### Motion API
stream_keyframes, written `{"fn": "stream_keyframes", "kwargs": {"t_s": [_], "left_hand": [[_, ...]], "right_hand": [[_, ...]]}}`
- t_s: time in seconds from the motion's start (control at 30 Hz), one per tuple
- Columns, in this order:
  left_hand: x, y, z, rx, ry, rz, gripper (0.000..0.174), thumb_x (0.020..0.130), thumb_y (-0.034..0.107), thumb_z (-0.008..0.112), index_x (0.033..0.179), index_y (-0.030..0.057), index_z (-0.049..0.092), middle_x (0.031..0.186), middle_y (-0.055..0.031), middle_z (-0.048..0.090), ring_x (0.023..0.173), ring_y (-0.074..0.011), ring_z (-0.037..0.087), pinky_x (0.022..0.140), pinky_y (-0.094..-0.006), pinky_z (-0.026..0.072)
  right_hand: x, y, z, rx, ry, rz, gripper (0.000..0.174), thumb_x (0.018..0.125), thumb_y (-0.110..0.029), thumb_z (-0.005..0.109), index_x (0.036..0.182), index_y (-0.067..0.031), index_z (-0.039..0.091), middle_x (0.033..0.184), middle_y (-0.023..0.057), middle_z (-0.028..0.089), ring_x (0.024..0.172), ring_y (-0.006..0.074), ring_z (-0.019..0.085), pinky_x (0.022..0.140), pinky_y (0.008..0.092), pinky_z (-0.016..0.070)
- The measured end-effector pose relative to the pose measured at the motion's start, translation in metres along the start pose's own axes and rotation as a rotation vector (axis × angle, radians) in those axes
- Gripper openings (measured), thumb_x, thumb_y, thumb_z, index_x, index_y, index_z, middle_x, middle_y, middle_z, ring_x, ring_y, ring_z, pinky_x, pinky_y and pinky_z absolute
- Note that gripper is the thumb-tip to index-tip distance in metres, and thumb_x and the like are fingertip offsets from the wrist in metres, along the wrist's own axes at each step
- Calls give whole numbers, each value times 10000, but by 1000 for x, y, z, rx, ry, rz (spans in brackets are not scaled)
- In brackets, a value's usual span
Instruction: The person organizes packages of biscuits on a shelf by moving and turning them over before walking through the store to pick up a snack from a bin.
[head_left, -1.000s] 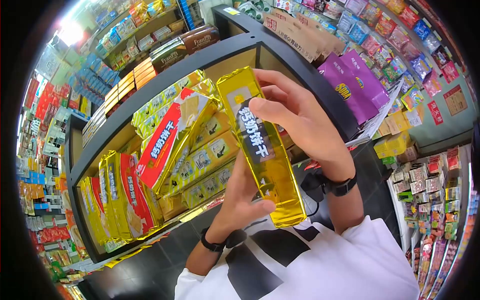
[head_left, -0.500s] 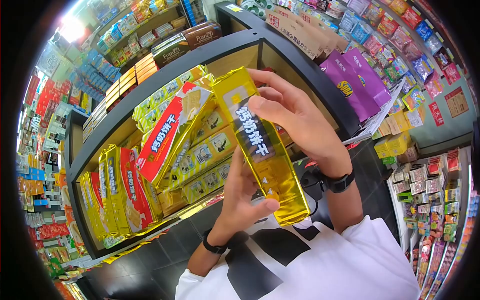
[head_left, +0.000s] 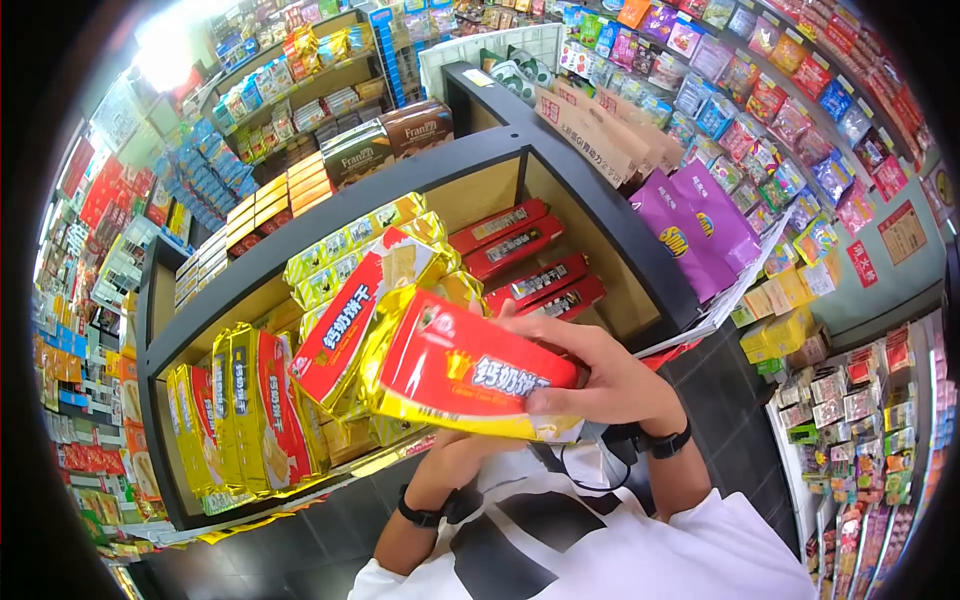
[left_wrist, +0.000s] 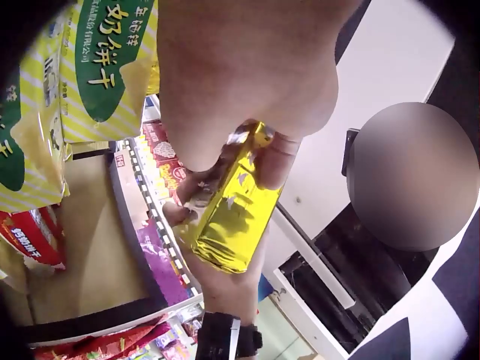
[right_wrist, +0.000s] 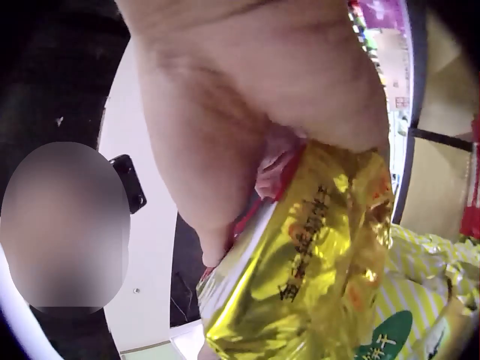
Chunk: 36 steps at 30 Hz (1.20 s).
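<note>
A red and gold packet of biscuits (head_left: 455,365) with white lettering is held in front of the chest, its wide red face turned up. My right hand (head_left: 615,380) grips its right end, thumb on the red face. Beneath the packet is my left hand (head_left: 460,458), its fingers mostly hidden in the head view. In the left wrist view the left thumb (left_wrist: 276,163) lies along the packet's gold side. The right wrist view shows the packet's gold narrow side (right_wrist: 307,262) below the right palm.
Left of the hands, a shelf bin (head_left: 300,240) with a dark rim holds upright red-gold packets (head_left: 270,410) and yellow striped packets (head_left: 350,235). Several red boxes (head_left: 510,240) lie at its right end. Purple bags (head_left: 695,235) stand beyond; snack racks (head_left: 850,390) line the right.
The packet has been turned from its narrow gold side to its wide red face and tipped more level. The left hand has gone beneath it; the view has shifted, showing the red boxes.
</note>
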<state>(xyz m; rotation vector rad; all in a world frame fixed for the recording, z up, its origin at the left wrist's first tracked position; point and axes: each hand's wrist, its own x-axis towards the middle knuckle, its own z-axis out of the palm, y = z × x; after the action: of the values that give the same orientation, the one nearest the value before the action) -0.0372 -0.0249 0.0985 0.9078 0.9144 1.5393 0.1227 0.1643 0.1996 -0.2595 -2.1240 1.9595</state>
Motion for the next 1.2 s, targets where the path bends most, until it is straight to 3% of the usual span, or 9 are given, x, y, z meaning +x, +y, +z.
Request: {"fn": "stream_keyframes", "kwargs": {"t_s": [0.07,0.17,0.27,0.43,0.73,0.87,0.97,1.07,1.2], "left_hand": [[11,16,18,-8,16,77,775,955,-42,771,1666,11,469,1727,-161,467,1566,-273,479,1273,-450,420],[21,15,5,189,-197,170,889,975,-58,739,1759,28,328,1820,-167,328,1668,-301,355,1362,-486,292],[22,9,23,119,-137,154,767,1047,58,724,1739,33,393,1773,-189,407,1667,-317,357,1358,-482,295],[25,4,19,502,-306,29,594,1136,217,649,1680,38,489,1737,-225,463,1629,-346,417,1331,-465,340],[25,-18,15,581,-296,2,491,1160,259,617,1602,48,586,1646,-219,558,1553,-358,512,1308,-461,370],[23,-30,11,554,-294,7,484,1172,270,604,1605,55,588,1638,-216,560,1556,-353,507,1311,-453,368],[24,-34,8,556,-310,8,489,1175,273,599,1610,50,581,1635,-217,558,1559,-349,502,1313,-452,367],[26,-32,6,552,-317,-2,488,1177,269,595,1607,38,576,1628,-220,560,1557,-347,503,1312,-452,368],[29,-33,2,552,-314,-2,478,1179,261,588,1596,28,580,1618,-221,565,1548,-348,510,1306,-450,375]], "right_hand": [[-8,-19,-10,-184,-12,71,764,943,-206,925,1595,9,590,1414,131,735,1316,171,670,1134,374,528],[-19,-26,-27,-442,168,-197,745,832,-138,987,1504,-36,682,1338,146,774,1185,242,740,1028,375,575],[-23,-30,-41,-745,441,-342,727,723,-48,998,1398,-70,729,1324,137,757,1187,336,726,987,398,583],[4,-1,-42,-1198,728,-310,655,805,-36,916,1414,-87,680,1347,137,712,1191,383,681,1034,476,523],[81,93,-39,-780,838,-221,549,877,-38,860,1364,-18,606,1271,205,678,1192,445,649,1033,521,500],[94,123,-68,-783,748,-207,512,853,56,778,1329,5,596,1243,229,666,1202,463,628,1057,526,495],[99,127,-80,-899,686,-232,539,844,81,802,1341,-4,611,1220,196,693,1151,367,711,1013,433,560],[102,124,-84,-762,617,-162,500,830,92,739,1305,2,611,1231,222,670,1228,466,614,1097,527,474],[106,130,-93,-871,593,-192,501,803,116,714,1281,-12,633,1231,211,674,1219,460,619,1119,517,465]]}}
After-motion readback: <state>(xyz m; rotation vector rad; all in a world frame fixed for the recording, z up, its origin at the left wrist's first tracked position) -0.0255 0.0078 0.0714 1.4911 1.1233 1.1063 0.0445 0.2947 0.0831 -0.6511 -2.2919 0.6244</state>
